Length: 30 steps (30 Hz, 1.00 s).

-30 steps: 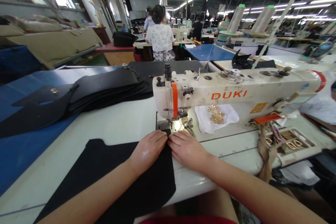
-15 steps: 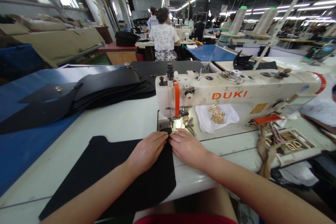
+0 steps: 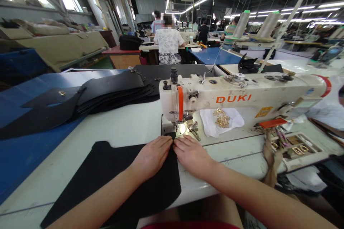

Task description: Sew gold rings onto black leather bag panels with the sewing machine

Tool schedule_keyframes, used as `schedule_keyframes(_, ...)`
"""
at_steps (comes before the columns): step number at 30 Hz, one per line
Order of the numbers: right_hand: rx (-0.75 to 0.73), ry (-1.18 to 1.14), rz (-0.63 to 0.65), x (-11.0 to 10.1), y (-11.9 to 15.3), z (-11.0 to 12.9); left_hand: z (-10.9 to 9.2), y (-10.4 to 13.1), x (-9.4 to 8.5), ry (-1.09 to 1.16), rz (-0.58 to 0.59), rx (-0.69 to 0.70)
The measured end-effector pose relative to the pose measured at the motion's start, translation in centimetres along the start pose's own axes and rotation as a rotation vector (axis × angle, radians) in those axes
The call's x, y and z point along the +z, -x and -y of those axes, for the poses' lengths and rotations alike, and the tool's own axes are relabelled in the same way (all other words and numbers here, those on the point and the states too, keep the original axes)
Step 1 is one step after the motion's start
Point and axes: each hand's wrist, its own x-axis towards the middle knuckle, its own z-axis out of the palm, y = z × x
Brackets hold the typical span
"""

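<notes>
A large black panel (image 3: 115, 171), leather or fabric, lies flat at the front of the sewing machine (image 3: 204, 94). Its narrow upper corner reaches the presser foot (image 3: 176, 126). My left hand (image 3: 153, 155) rests on the panel, fingers closed together and gripping its edge just before the foot. On the other side of that edge, my right hand (image 3: 192, 154) is closed with fingertips pinching the same corner. The two sets of fingertips nearly meet. What lies under my fingers is hidden.
Stacked black panels (image 3: 115, 93) lie at the left. Gold metal rings (image 3: 222, 120) sit on white cloth (image 3: 238, 116) beneath the machine arm. A tray (image 3: 318, 152) with metal buckles stands at the right. Thread cones (image 3: 241, 25) rise behind. A co-worker (image 3: 169, 41) sits ahead.
The view has shifted slightly. Both hands stay at the panel's corner by the presser foot, with little visible movement of the panel.
</notes>
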Motion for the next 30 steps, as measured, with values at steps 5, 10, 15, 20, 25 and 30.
schedule_keyframes(5, -0.026, -0.021, 0.003, -0.3, 0.5, 0.2, 0.1, 0.2, 0.3, 0.016, -0.012, 0.001)
schedule_keyframes(10, -0.036, -0.018, 0.026, -0.6, 0.4, 0.2, 0.3, 0.3, 0.4, 0.008, -0.032, 0.017)
schedule_keyframes(15, -0.045, -0.028, -0.003, -0.6, 0.2, -0.4, 0.3, -0.1, 0.5, -0.004, -0.042, 0.016)
schedule_keyframes(20, -0.044, -0.037, 0.007, -0.6, 0.2, -1.5, 0.5, -1.1, 1.1, 0.011, -0.074, 0.037)
schedule_keyframes(25, -0.044, -0.053, 0.020, -0.1, -0.1, -2.5, 1.0, -2.0, 1.5, -0.015, -0.112, 0.064)
schedule_keyframes(30, -0.038, -0.069, -0.004, 0.4, -0.4, -3.0, 1.6, -2.4, 1.6, -0.016, -0.109, 0.070)
